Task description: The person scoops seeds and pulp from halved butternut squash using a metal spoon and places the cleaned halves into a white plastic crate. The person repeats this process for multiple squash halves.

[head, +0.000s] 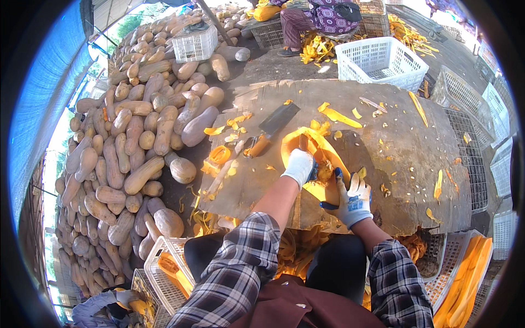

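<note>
A halved, peeled orange squash lies cut side up on a worn wooden board, stringy pulp in its hollow. Over the hollow my left hand, in a white glove with a dark palm, is closed on a tool with a brownish end showing above the fist; most of the tool is hidden. My right hand, gloved alike, holds the squash's lower right edge. Left of the squash rests a broad-bladed cleaver beside an orange-handled tool. An orange squash ring sits at the board's left.
Whole squashes are heaped at the left. A white plastic crate stands beyond the board, near a seated person. Crates with peeled squash flank my knees. Peels and seeds litter the board. Another person works at lower left.
</note>
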A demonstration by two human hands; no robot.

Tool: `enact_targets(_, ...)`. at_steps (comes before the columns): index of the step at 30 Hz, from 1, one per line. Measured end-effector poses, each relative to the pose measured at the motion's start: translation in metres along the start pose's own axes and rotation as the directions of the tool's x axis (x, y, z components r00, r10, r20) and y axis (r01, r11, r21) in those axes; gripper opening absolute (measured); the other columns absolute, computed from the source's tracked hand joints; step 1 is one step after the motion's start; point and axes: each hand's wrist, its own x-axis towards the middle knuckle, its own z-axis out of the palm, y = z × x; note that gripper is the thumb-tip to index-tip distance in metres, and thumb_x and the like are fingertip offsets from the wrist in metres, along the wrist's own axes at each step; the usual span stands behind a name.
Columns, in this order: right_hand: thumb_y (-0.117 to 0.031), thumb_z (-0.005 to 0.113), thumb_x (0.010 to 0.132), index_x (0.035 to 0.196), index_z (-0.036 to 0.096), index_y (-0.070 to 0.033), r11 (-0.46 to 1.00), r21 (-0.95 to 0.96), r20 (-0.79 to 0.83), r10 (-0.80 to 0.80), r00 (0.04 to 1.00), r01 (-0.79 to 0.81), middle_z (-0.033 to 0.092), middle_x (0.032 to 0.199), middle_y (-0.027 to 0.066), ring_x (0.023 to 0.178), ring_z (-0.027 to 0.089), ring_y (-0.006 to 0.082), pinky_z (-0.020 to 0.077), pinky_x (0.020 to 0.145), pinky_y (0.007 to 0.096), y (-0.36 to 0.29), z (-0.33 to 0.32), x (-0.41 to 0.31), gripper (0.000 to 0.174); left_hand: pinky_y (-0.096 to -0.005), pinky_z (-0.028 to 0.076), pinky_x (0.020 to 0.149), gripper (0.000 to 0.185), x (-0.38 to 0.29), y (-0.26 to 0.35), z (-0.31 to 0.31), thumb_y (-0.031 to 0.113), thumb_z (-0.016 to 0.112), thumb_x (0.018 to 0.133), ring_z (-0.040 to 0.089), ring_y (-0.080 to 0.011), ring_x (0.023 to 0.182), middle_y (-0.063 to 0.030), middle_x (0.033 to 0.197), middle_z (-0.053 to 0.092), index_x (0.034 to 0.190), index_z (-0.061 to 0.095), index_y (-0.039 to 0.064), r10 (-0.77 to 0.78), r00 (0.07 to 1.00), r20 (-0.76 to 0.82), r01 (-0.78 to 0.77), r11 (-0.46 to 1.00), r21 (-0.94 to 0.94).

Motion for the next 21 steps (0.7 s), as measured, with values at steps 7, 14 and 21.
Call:
enact_targets(7, -0.072, 0.066, 0.078, 0.161, 0.021, -0.017, 1.000, 0.021, 0.046, 0.010, 0.999, -0.011, 0.039, 0.146, 0.0304, 0.129, 0.043, 0.0444, 0.0322, 0.106, 0.0559, 0.001, -0.004, -0.001, 0.110, -0.0486, 0.055, 0.084, 0.024, -0.018, 0.006, -0.021, 0.015, 0.056, 0.090, 0.069, -0.0433, 0.088, -0.0287, 0.088, 0.069, 0.102, 0.060, -0.006, -0.591, 0.804, -0.067, 0.227, 0.409, -0.884)
enact_targets(14, -0.072, 0.066, 0.077, 0.160, 0.022, -0.017, 0.998, 0.056, 0.064, 0.028, 0.998, -0.032, 0.039, 0.146, 0.0300, 0.130, 0.042, 0.0454, 0.0319, 0.107, 0.0562, -0.001, -0.013, 0.000, 0.110, -0.0451, 0.057, 0.077, 0.021, -0.031, -0.019, -0.020, 0.017, 0.063, 0.090, 0.073, -0.0289, 0.081, -0.0191, 0.087, 0.072, 0.099, 0.066, -0.001, -0.460, 0.814, 0.355, 0.404, 0.010, -0.914)
enact_targets(21, -0.073, 0.067, 0.075, 0.160, 0.024, -0.015, 1.000, 0.019, 0.024, 0.016, 1.000, -0.017, 0.040, 0.146, 0.0302, 0.130, 0.043, 0.0446, 0.0328, 0.106, 0.0563, 0.000, -0.008, 0.000, 0.111, -0.0381, 0.056, 0.072, 0.017, -0.002, -0.014, -0.009, 0.021, 0.067, 0.087, 0.072, -0.0265, 0.083, -0.0140, 0.088, 0.074, 0.085, 0.073, 0.005, 0.043, 0.999, 0.003, -0.043, 0.998, -0.037)
